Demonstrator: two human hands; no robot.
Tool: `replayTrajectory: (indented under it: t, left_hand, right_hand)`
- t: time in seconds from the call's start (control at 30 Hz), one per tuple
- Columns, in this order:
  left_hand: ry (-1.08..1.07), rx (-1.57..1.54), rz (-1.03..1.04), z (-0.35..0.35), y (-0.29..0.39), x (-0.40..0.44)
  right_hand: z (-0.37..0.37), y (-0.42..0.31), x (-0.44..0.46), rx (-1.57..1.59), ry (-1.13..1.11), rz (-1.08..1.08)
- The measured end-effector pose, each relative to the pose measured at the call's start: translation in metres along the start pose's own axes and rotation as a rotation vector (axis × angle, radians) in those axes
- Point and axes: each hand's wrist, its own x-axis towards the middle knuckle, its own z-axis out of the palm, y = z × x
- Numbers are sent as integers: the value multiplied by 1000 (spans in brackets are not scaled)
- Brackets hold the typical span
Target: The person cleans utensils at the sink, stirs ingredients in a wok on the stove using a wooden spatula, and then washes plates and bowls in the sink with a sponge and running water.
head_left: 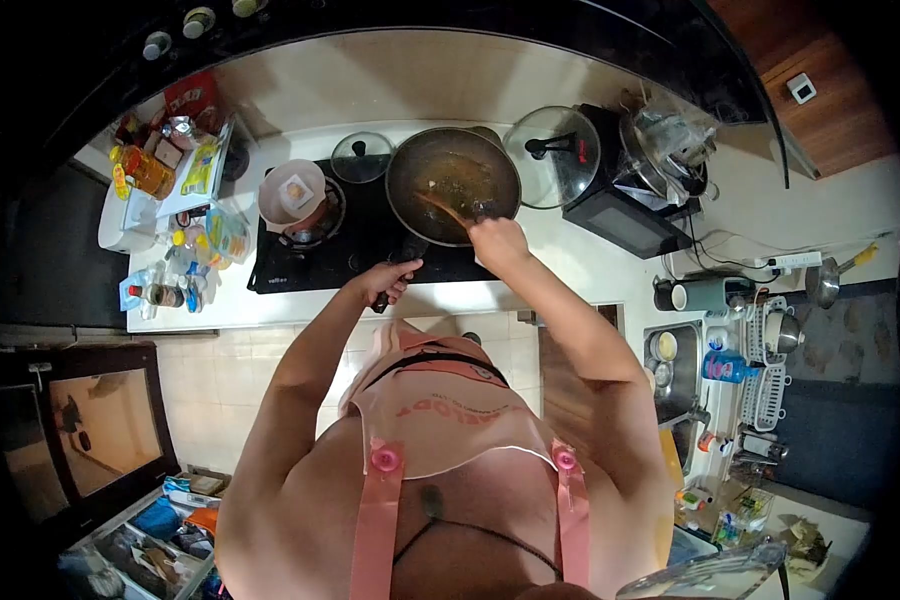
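A dark frying pan (400, 195) sits on the right side of the black stove, with a thin layer of oily-looking liquid and a few small bits inside. My left hand (395, 281) is closed round the pan's black handle (413, 247), in front of the pan. At the pan's near right rim, my right hand (497, 243) grips a wooden spatula (444, 206). Its tip reaches into the pan, toward the middle left. The spatula's grip end is hidden in my fist.
On the left burner stands a pink pot (275, 188) with a small white dish in it. Glass lids (362, 158) (570, 165) lie behind and right of the pan. A black microwave (625, 225) stands right; bottles (160, 294) stand left. The sink (675, 385) is far right.
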Motion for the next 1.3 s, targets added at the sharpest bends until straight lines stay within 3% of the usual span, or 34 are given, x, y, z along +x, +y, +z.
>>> replayTrajectory:
  t: [0.13, 0.3, 0.47, 0.73, 0.87, 1.03, 1.1, 1.23, 1.3]
  left_hand:
    - [35, 28, 9, 3, 3, -4]
    - [46, 74, 38, 3, 1, -3]
    - [30, 42, 12, -1, -1, 2]
    - [30, 59, 27, 6, 3, -7]
    - [-58, -25, -22, -2, 3, -1]
    - [-147, -167, 16, -10, -9, 14]
    - [-127, -183, 24, -3, -6, 7]
    - [-302, -298, -43, -12, -4, 9]
    - [-275, -316, -60, -6, -2, 5]
  right_hand:
    - [23, 16, 28, -18, 67, 109]
    - [16, 48, 27, -178, -31, 202]
    - [-3, 60, -12, -236, -120, 153]
    - [-47, 7, -73, -95, -133, 41]
    - [-34, -19, -61, 17, -83, 20]
    - [13, -26, -11, 79, -5, 157]
    - [28, -16, 8, 50, 15, 211]
    - [46, 15, 24, -109, 86, 278]
    - [44, 36, 21, -141, 15, 267]
